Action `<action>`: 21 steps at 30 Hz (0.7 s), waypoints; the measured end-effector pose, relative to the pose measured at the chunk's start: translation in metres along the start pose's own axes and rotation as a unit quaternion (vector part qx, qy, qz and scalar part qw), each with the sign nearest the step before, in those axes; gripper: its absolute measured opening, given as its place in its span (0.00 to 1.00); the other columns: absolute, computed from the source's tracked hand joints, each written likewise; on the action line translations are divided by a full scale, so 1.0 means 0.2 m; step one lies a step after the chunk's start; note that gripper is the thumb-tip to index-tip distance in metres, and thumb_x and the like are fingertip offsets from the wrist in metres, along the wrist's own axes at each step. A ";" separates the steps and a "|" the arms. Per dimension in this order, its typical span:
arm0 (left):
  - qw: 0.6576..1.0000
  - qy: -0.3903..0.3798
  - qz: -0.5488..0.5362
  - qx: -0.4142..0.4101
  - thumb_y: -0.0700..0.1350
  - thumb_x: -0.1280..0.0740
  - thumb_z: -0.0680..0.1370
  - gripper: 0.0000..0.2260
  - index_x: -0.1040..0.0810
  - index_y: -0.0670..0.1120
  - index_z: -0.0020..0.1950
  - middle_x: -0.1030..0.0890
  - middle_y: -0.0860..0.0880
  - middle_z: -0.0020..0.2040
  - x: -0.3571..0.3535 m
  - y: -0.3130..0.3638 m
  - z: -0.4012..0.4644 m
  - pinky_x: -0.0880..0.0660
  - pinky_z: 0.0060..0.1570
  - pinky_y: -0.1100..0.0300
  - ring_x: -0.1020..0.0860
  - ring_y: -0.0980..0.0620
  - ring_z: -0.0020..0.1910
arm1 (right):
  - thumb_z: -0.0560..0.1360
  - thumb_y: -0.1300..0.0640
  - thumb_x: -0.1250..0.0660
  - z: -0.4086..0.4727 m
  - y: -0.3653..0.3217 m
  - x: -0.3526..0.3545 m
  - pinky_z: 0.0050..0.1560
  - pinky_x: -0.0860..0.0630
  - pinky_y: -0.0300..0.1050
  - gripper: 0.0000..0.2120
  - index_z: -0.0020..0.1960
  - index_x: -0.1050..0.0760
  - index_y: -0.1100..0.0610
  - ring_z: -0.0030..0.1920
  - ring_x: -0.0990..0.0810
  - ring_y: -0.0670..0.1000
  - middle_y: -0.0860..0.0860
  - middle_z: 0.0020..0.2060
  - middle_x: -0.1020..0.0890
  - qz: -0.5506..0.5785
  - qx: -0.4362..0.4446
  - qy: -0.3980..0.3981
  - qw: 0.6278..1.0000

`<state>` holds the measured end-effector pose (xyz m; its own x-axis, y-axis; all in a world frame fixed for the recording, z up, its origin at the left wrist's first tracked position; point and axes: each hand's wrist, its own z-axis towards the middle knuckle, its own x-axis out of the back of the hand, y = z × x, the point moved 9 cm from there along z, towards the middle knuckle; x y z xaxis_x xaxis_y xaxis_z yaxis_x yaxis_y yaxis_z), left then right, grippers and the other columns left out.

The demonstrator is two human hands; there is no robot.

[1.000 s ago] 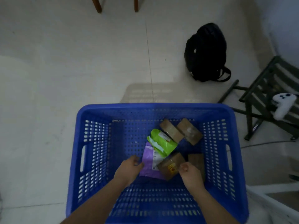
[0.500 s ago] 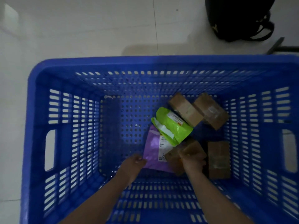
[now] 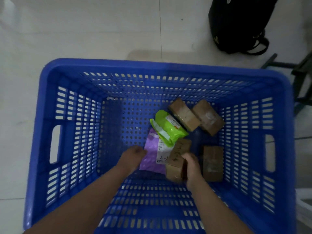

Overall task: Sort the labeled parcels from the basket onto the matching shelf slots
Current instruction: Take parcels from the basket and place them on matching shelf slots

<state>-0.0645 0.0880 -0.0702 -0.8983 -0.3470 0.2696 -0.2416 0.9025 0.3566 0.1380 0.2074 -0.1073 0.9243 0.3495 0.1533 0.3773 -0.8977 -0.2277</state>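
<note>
The blue basket (image 3: 50,102) stands on a pale tiled floor (image 3: 84,31), and everything else is placed from it. Beyond its far right corner a black backpack (image 3: 236,24) sits on the floor, and just off its right rim the dark legs of a folding chair (image 3: 302,71) reach in.

All the parcels lie on the basket's bottom, crowded into the right half. Near the far wall two brown boxes, the left far box (image 3: 184,115) and the right far box (image 3: 208,118), lie side by side at a slant and touching. A green mailer (image 3: 167,128) leans against the left one and overlaps the top of a purple mailer (image 3: 152,157), whose white label bears a handwritten "3-". Another brown box (image 3: 213,163) lies near the basket's right wall.

The left hand (image 3: 131,157) rests at the purple mailer's left edge, fingers bent onto it; whether they pinch it I cannot tell. The right hand (image 3: 191,168) grips the marked box (image 3: 176,159), fingers curled round its right side, the box tilted up with handwriting on its top face.

The left half of the basket floor lies bare up to the slotted left wall. The marked box sits hemmed between the purple mailer and the brown box by the right wall.
</note>
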 end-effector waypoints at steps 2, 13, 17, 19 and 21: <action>1.000 0.002 0.009 -0.017 0.47 0.40 0.80 0.09 0.27 0.42 0.45 0.26 0.46 0.42 0.05 0.13 -0.08 0.33 0.42 0.56 0.27 0.47 0.45 | 0.73 0.55 0.37 -0.19 -0.02 -0.04 0.45 0.23 0.50 0.13 0.53 0.22 0.61 0.43 0.20 0.59 0.58 0.43 0.18 0.099 -0.047 -0.084 0.990; 0.954 -0.112 -0.277 -0.031 0.63 0.44 0.77 0.23 0.21 0.48 0.56 0.17 0.46 0.54 0.20 0.67 -0.66 0.23 0.48 0.54 0.19 0.47 0.52 | 0.54 0.55 0.25 -1.09 -0.48 -0.38 0.46 0.20 0.60 0.27 0.51 0.17 0.63 0.48 0.17 0.64 0.63 0.54 0.18 0.256 -0.025 -0.334 0.907; 0.917 -0.162 -0.361 -0.049 0.64 0.46 0.77 0.24 0.20 0.48 0.55 0.16 0.42 0.51 0.31 0.83 -0.84 0.20 0.48 0.50 0.17 0.44 0.46 | 0.63 0.55 0.30 -1.27 -0.60 -0.45 0.56 0.25 0.63 0.23 0.56 0.19 0.61 0.53 0.19 0.65 0.63 0.56 0.19 0.208 0.012 -0.333 0.920; 0.915 -0.160 -0.363 -0.066 0.63 0.45 0.77 0.23 0.20 0.49 0.56 0.16 0.43 0.52 0.38 0.88 -0.90 0.21 0.50 0.49 0.17 0.43 0.48 | 0.73 0.54 0.40 -1.32 -0.66 -0.46 0.54 0.23 0.60 0.20 0.62 0.23 0.61 0.56 0.20 0.63 0.61 0.58 0.20 0.188 0.043 -0.309 0.931; 0.925 -0.135 -0.344 -0.091 0.62 0.43 0.77 0.22 0.21 0.49 0.58 0.16 0.45 0.53 0.44 0.91 -0.93 0.23 0.53 0.49 0.18 0.43 0.52 | 0.77 0.51 0.43 -1.37 -0.70 -0.47 0.48 0.20 0.55 0.20 0.65 0.26 0.59 0.56 0.19 0.61 0.60 0.59 0.20 0.161 0.065 -0.306 0.936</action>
<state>-0.1201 0.1736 0.1840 -0.6205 -0.7242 -0.3009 -0.7457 0.4261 0.5122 -0.0181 0.2266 0.1729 0.8360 0.1897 -0.5149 0.0394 -0.9567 -0.2885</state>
